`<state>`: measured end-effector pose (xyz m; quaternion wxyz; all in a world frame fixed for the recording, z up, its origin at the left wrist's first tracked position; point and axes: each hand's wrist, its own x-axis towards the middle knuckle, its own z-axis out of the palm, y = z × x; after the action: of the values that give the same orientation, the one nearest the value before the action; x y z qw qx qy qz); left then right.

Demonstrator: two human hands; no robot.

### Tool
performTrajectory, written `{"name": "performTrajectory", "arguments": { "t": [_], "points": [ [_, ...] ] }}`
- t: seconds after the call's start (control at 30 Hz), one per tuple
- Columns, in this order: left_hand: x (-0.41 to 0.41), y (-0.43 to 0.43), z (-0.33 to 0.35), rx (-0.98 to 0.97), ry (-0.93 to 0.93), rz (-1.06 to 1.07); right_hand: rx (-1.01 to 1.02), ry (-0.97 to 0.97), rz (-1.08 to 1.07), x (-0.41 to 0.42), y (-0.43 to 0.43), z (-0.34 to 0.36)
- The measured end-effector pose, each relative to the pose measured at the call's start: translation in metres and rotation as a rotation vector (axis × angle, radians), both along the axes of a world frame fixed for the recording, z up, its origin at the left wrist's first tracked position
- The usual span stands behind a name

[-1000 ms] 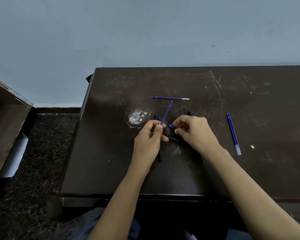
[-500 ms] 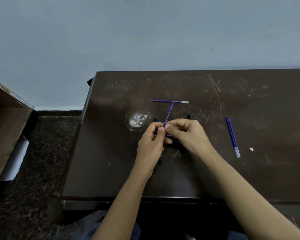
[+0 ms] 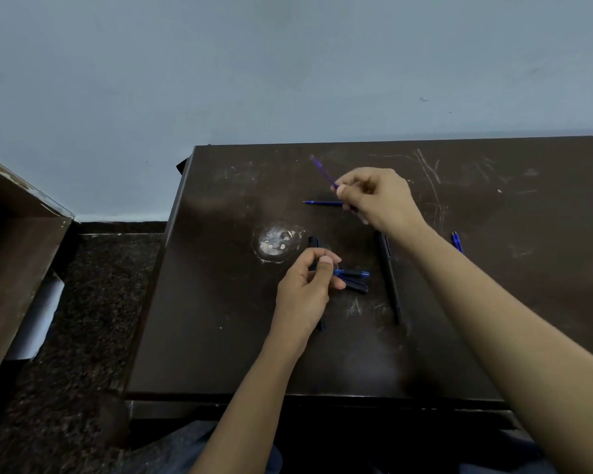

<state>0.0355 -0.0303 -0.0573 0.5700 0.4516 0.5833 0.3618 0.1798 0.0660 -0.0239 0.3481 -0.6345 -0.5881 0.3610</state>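
My right hand [image 3: 377,200] pinches a thin blue pen refill [image 3: 322,172] and holds it raised over the far part of the dark table [image 3: 220,319]; the refill is blurred. A second blue refill [image 3: 322,202] lies flat just below it. My left hand [image 3: 305,292] hovers mid-table with fingers curled and thumb on the forefinger, nothing visible in it. A black pen barrel [image 3: 314,241] lies under that hand. Two short pen pieces, one blue-black [image 3: 353,273] and one black [image 3: 356,286], lie just right of its fingers.
A long black pen [image 3: 390,282] lies lengthwise beside my right wrist. Another blue refill [image 3: 456,241] peeks out past my right forearm. A worn white patch [image 3: 276,242] marks the tabletop. Wooden furniture [image 3: 14,254] stands at the left across a strip of dark floor.
The refill passed from my left fingers to my right hand, which lifted it up and away toward the far side. My left hand stayed over the black barrel.
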Motion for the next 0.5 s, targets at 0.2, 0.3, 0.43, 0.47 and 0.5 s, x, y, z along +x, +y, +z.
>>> {"name": "performTrajectory", "arguments": {
  "t": [0.2, 0.3, 0.43, 0.47, 0.5],
  "points": [
    [0.003, 0.000, 0.000, -0.007, 0.014, -0.005, -0.051, -0.587, 0.117, 0.005, 0.013, -0.035],
    [0.006, -0.002, 0.000, -0.002, 0.010, -0.008, 0.022, -0.623, 0.115, 0.010, 0.012, -0.046],
    [0.002, -0.001, 0.000, -0.002, 0.001, -0.003, 0.106, -0.653, 0.116, 0.007, 0.016, -0.048],
    [-0.002, 0.001, -0.001, 0.000, -0.003, 0.003, 0.118, -0.650, 0.121, 0.003, 0.019, -0.047],
    [-0.002, 0.002, -0.001, 0.001, 0.000, 0.000, 0.123, -0.648, 0.121, 0.003, 0.021, -0.046]
  ]
}}
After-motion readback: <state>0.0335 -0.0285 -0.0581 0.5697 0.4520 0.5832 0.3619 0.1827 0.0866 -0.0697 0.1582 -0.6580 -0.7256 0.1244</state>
